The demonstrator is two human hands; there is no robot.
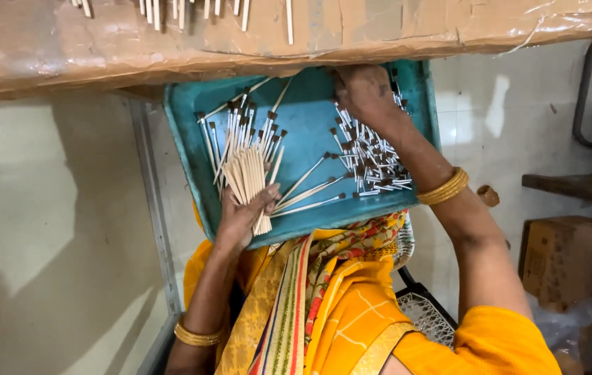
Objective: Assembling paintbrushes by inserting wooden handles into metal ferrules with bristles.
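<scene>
A teal tray [310,118] rests on my lap under the table edge. My left hand [244,212] is shut on a bundle of bare wooden sticks [247,177] at the tray's near edge. Small brushes with wooden handles and dark tips [244,128] lie fanned in the tray's left half. My right hand [364,94] reaches to the tray's far right corner, over a pile of small metal ferrules with dark bristles [372,156]; its fingers are hidden under the table edge. Gold bangles sit on both wrists.
A table covered in brown taped cardboard [67,48] spans the top, with several wooden sticks [171,10] on it. A cardboard box [560,257] stands on the floor at right. A woven-seat stool [424,312] is beneath me.
</scene>
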